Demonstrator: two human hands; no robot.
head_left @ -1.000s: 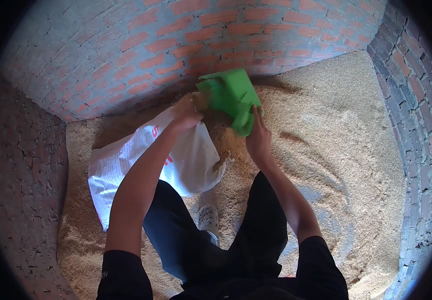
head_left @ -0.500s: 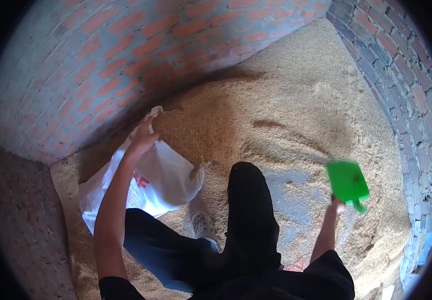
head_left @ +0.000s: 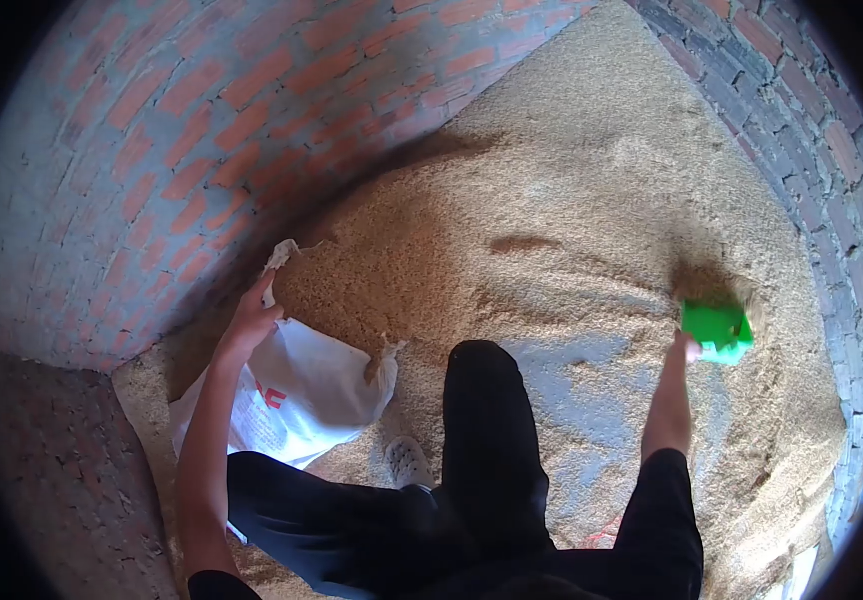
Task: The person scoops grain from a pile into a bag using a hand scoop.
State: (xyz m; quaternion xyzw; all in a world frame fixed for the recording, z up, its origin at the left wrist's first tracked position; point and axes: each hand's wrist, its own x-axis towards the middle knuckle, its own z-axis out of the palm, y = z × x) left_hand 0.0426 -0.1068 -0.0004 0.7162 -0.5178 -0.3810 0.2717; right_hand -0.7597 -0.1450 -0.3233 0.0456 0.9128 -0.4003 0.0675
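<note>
My left hand [head_left: 254,318] is closed on the upper edge of a white sack [head_left: 327,375] with red lettering, which leans by my left leg with its mouth towards the pile. At the right, my right hand [head_left: 689,347] grips a green dustpan [head_left: 717,328]. The front of the dustpan is pushed into the loose tan grain [head_left: 592,190], and some grain looks blurred around it. Fingers of the right hand are small and partly hidden.
Brick walls [head_left: 242,130] rise on the left and the right [head_left: 812,140]. Grey floor [head_left: 592,390] shows through the grain ahead of my knee [head_left: 487,400]. A light patterned shoe [head_left: 409,462] stands beside the sack.
The dustpan has gone from raised over the floor to forward and into the grain. My left hand and the sack's edge sit slightly lower and further left in view.
</note>
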